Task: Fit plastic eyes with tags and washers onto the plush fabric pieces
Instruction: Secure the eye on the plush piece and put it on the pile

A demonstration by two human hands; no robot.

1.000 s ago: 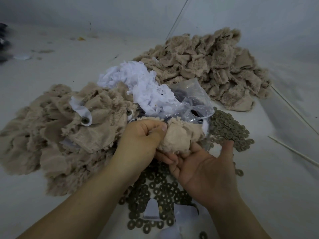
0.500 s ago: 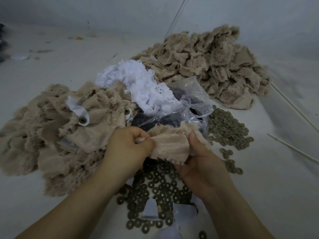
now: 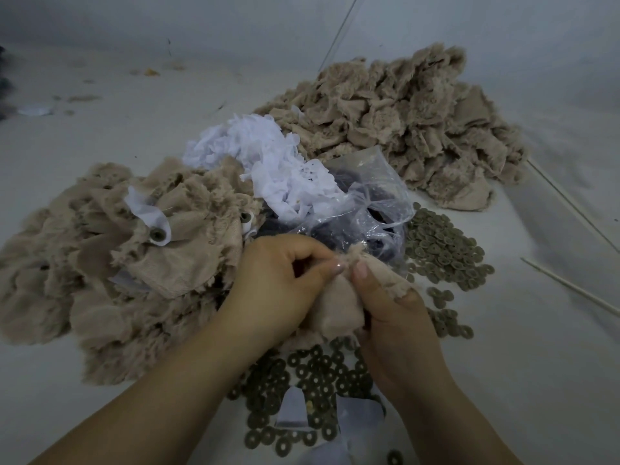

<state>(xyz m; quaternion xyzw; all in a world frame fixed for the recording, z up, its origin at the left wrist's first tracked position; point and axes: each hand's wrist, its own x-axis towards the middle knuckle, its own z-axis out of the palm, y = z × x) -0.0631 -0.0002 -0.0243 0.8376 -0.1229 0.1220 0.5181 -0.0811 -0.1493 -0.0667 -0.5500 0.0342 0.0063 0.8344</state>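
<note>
Now that the plush piece (image 3: 339, 297) has been gathered from a flat spread into a bunch above the washers (image 3: 312, 374), it is pinched by thumbs and curled fingers of left hand (image 3: 278, 283) and right hand (image 3: 392, 317), apparently readied for an eye.

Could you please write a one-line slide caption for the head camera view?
Both hands, left and right, pinch a beige plush piece above scattered washers.

I can't make out what fills the clear bag (image 3: 365, 209) at twelve o'clock; my hands hide the fabric piece's (image 3: 339, 307) middle
</note>
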